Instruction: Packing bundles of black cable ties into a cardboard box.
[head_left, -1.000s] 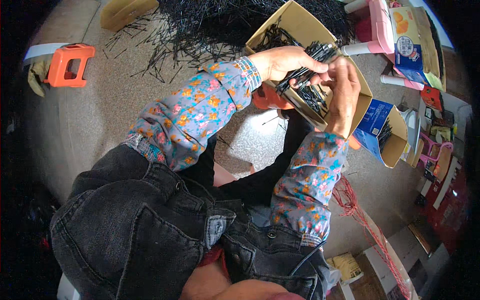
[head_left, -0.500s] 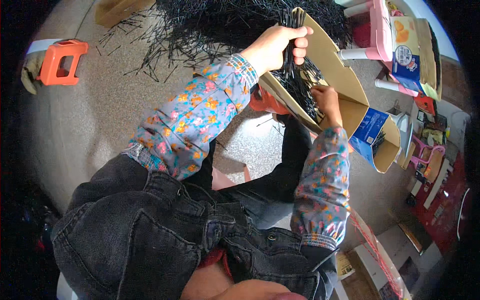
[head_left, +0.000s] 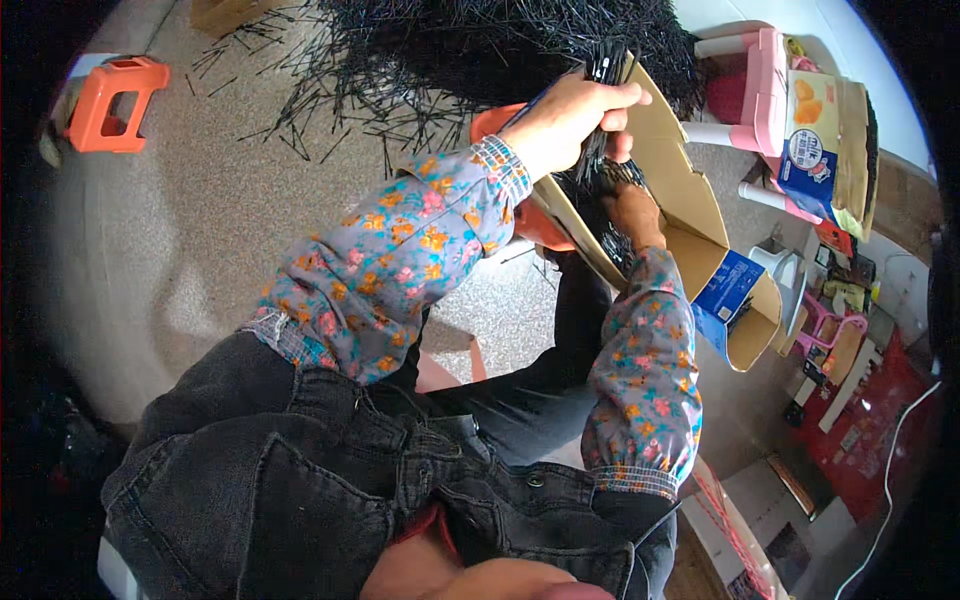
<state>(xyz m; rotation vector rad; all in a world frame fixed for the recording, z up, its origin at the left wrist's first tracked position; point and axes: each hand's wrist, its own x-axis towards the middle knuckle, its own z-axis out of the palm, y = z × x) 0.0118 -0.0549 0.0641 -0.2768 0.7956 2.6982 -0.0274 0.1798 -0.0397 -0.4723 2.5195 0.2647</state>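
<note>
Person seated on the floor [head_left: 150, 250], legs in dark jeans, both forearms in flowered sleeves reaching forward into an open cardboard box [head_left: 690, 210] held tilted above the lap. Left hand [head_left: 570, 115] is raised at the box's upper rim, fingers curled tight around a bundle of thin black sticks [head_left: 605, 75] that stands up out of the fist. Right hand [head_left: 635, 210] sits lower, inside the box, fingers bent among more loose black sticks; whether it actually grips any cannot be told, the sticks hide the fingertips. A large heap of the same sticks [head_left: 480, 50] lies on the floor toward its far edge, strays scattered out from it. Orange stool [head_left: 110, 100] near the far left of the floor; pink stool [head_left: 750, 80] and a blue carton [head_left: 810, 140] to the far right. Judgement: bundle ends look uneven; tapping them against the box wall while the lower hand steadies the rest should square them, and a firm, even squeeze should keep strays from slipping out.
</note>
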